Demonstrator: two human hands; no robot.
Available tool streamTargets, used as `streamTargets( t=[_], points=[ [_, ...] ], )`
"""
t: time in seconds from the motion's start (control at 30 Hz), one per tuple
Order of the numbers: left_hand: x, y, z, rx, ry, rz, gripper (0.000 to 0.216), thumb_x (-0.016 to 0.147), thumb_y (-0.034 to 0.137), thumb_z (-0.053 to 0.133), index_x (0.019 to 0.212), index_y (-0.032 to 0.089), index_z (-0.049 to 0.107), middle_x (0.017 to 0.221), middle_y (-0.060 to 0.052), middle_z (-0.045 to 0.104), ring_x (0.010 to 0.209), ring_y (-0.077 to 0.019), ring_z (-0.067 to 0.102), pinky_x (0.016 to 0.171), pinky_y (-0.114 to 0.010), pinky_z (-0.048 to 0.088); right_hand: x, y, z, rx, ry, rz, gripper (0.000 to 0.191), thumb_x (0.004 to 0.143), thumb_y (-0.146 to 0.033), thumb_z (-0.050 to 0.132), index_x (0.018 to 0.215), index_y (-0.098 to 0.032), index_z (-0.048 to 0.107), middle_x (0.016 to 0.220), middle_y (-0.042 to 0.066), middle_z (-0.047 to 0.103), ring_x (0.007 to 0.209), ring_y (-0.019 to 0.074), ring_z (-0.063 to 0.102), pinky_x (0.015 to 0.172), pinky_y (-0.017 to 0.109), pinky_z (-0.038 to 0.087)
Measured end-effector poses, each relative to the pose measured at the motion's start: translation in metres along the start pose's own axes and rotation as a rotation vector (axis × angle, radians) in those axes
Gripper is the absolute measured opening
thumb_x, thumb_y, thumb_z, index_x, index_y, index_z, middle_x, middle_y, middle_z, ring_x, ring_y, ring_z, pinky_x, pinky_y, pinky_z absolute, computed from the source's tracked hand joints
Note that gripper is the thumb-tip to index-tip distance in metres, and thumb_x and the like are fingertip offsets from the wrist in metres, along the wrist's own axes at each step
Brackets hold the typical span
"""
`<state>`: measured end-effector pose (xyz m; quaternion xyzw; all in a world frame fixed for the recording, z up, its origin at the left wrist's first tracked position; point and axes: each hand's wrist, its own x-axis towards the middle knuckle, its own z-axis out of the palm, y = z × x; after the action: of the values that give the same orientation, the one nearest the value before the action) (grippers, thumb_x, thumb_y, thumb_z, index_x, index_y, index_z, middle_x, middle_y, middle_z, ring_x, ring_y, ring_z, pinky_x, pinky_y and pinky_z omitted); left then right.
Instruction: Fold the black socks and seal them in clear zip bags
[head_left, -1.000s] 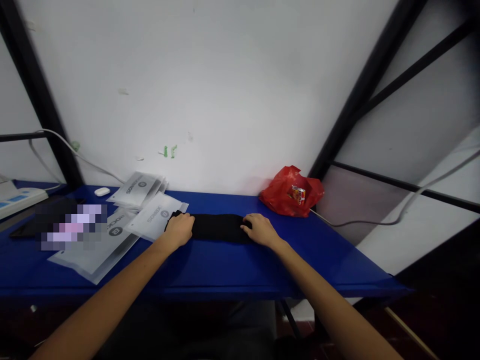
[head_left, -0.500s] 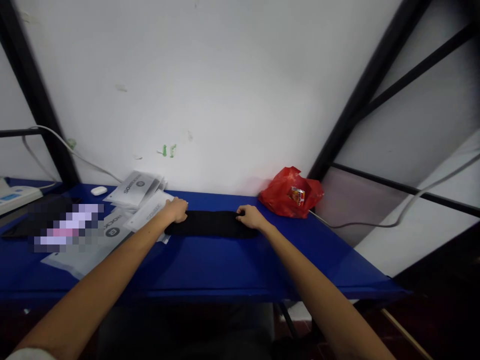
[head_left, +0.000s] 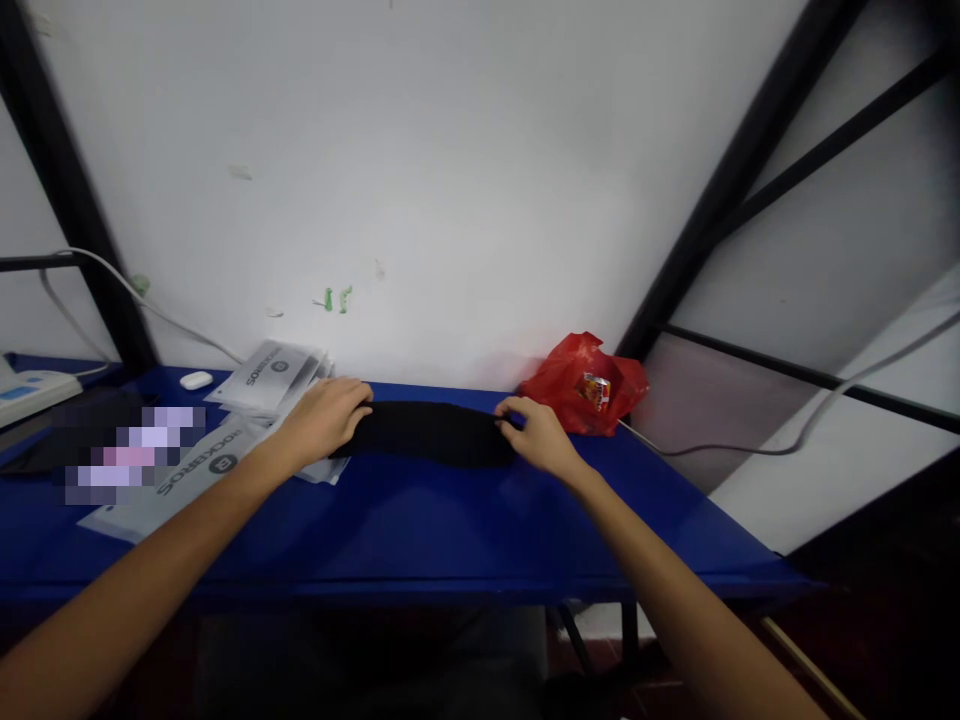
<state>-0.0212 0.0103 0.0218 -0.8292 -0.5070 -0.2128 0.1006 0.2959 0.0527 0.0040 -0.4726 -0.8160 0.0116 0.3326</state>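
A long strip of folded black fabric (head_left: 435, 433) stretches across the blue table between my two hands. My left hand (head_left: 328, 415) is closed on its upper left corner, thumb beneath the fingers. At the other end, my right hand (head_left: 536, 432) pinches the upper right corner between thumb and fingers. The far edge of the fabric bows slightly, and its near edge curves over the tabletop. What kind of article the fabric is, I cannot make out.
Printed white plastic packaging bags (head_left: 262, 378) are piled left of the fabric, partly under my left forearm. A red plastic bag (head_left: 585, 385) stands at the back right. A white earbud case (head_left: 196, 381) and a white device (head_left: 37, 392) are at the left. The blue table (head_left: 465, 530) meets a white wall.
Both hands have shifted and now hold the fabric's upper corners. The right hand moved outward to the right. The fabric's far edge has risen and bowed slightly.
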Motion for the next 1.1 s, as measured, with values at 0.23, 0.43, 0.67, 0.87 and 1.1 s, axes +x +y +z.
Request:
streamTargets(
  t=[0.23, 0.43, 0.67, 0.87, 1.1],
  points=[
    [-0.057, 0.022, -0.017, -0.35, -0.21, -0.08, 0.033, 0.088, 0.049, 0.04, 0.095, 0.024, 0.06, 0.094, -0.002, 0.063, 0.085, -0.0174, 0.058, 0.075, -0.03, 0.045, -0.064, -0.04, -0.038, 0.122, -0.094, -0.058, 0.011, 0.083, -0.026, 0.05, 0.083, -0.021, 0.06, 0.087, 0.003, 0.065, 0.083, 0.0177, 0.059, 0.079, 0.033, 0.045],
    [-0.064, 0.036, 0.03, -0.027, -0.378, -0.034, 0.034, 0.088, 0.04, 0.043, 0.113, 0.02, 0.056, 0.108, -0.008, 0.06, 0.099, -0.0236, 0.055, 0.082, -0.034, 0.043, -0.065, -0.05, 0.016, -0.075, -0.303, -0.04, 0.029, 0.085, -0.036, 0.052, 0.107, -0.019, 0.059, 0.108, 0.009, 0.065, 0.1, 0.0221, 0.059, 0.086, 0.036, 0.044],
    [-0.023, 0.021, 0.062, 0.125, -0.356, -0.096, 0.038, 0.092, 0.037, 0.034, 0.115, 0.015, 0.055, 0.113, -0.014, 0.058, 0.106, -0.0275, 0.052, 0.085, -0.038, 0.042, -0.014, -0.023, 0.051, -0.29, -0.396, 0.017, 0.035, 0.084, -0.022, 0.052, 0.118, -0.015, 0.057, 0.116, 0.011, 0.062, 0.108, 0.024, 0.056, 0.095, 0.036, 0.038],
    [0.002, 0.0, 0.059, 0.049, -0.396, -0.182, 0.043, 0.085, 0.039, 0.044, 0.119, 0.015, 0.055, 0.118, -0.014, 0.058, 0.109, -0.029, 0.052, 0.085, -0.038, 0.042, 0.009, -0.019, 0.051, -0.087, -0.379, 0.056, 0.031, 0.088, -0.037, 0.048, 0.108, -0.019, 0.063, 0.107, 0.007, 0.067, 0.099, 0.0212, 0.06, 0.086, 0.031, 0.044],
    [0.008, -0.004, 0.049, -0.006, -0.392, -0.213, 0.028, 0.077, 0.038, 0.055, 0.094, 0.018, 0.063, 0.1, -0.01, 0.065, 0.094, -0.0251, 0.059, 0.075, -0.031, 0.043, 0.015, -0.03, 0.056, -0.229, -0.451, 0.019, 0.023, 0.07, -0.034, 0.069, 0.086, -0.018, 0.066, 0.097, 0.009, 0.065, 0.087, 0.0208, 0.059, 0.071, 0.027, 0.042]
  ],
)
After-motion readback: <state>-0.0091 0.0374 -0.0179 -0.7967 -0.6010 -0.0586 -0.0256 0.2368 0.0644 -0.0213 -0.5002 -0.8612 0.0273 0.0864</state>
